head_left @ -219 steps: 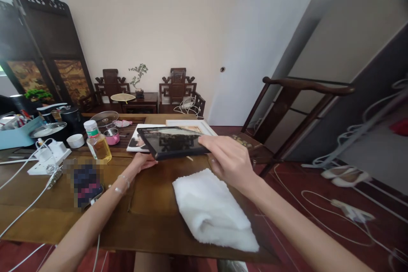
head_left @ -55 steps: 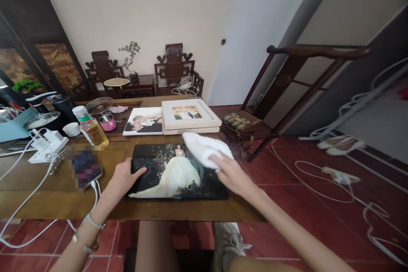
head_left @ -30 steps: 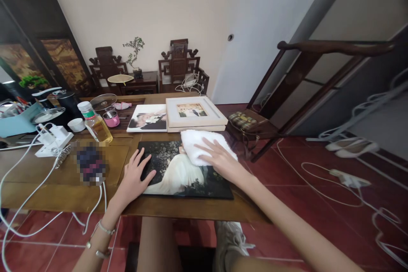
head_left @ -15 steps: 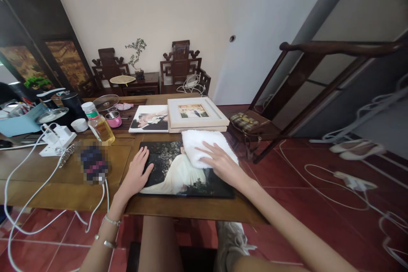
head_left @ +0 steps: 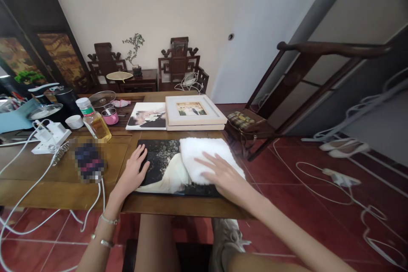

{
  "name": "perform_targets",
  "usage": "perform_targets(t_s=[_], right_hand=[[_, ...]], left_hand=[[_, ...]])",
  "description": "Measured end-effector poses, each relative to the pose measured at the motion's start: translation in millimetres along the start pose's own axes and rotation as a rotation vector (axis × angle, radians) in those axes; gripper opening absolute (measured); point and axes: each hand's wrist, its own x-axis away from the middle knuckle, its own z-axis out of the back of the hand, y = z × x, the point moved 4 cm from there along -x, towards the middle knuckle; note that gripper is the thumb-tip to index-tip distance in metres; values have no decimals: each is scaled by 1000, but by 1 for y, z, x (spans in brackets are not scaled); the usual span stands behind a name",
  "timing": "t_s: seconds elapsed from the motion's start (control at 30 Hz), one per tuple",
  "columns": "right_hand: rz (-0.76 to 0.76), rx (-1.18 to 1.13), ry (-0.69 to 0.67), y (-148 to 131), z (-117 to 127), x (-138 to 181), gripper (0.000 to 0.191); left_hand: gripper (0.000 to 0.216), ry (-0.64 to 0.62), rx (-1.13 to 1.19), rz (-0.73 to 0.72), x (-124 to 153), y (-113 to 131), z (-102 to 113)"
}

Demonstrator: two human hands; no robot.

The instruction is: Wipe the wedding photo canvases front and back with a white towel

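A dark glossy photo panel [head_left: 156, 159] lies flat along the front edge of the wooden table, showing a white gown among foliage. On its left edge rests my left hand [head_left: 134, 170], fingers stretched out flat. A folded white towel [head_left: 194, 157] covers much of the panel's right half and overhangs its right side. My right hand [head_left: 225, 174] lies on top of the towel with the fingers spread, pressing it down rather than gripping it.
Behind the panel are light frames [head_left: 196, 121] and a white-edged photo print [head_left: 146, 117]. To the left stand an oil bottle [head_left: 97, 125], a pink mug [head_left: 110, 116], a white power strip [head_left: 52, 136] and trailing cables. A wooden chair [head_left: 296, 72] holding a bag is at the right.
My right hand has moved the towel towards the panel's front edge and slightly right. My left hand stays on the panel's left edge. The whole view has shifted slightly.
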Motion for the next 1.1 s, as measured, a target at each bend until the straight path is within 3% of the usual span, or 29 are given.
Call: perform_targets(t_s=[0.1, 0.2, 0.3, 0.47, 0.57, 0.67, 0.8, 0.9, 1.0, 1.1], right_hand=[[-58, 26, -11, 27, -8, -32, 65], [-66, 29, -5, 33, -11, -45, 67], [-28, 3, -14, 15, -7, -30, 65], [77, -92, -42, -31, 12, 20, 54], [99, -118, -92, -38, 21, 29, 51], [43, -84, -110, -18, 20, 11, 56], [-57, -33, -36, 25, 5, -32, 61], [-88, -22, 21, 39, -6, -48, 61], [-53, -18, 47, 25, -7, -35, 59], [19, -35, 73, -7, 0, -2, 51]], left_hand=[[46, 4, -11, 12, 0, 0, 1], [45, 21, -7, 28, 0, -2, 1], [46, 18, -2, 41, 0, -2, 0], [47, -22, -9, 42, -1, 1, 0], [47, -58, -23, 22, -2, 2, 0], [46, -78, -25, 9, -3, 2, 1], [46, -65, 10, 32, -2, 0, 3], [45, -45, 40, 50, -2, 1, 4], [44, -26, 38, 42, -3, 2, 4], [44, -20, 22, 28, -4, 2, 3]])
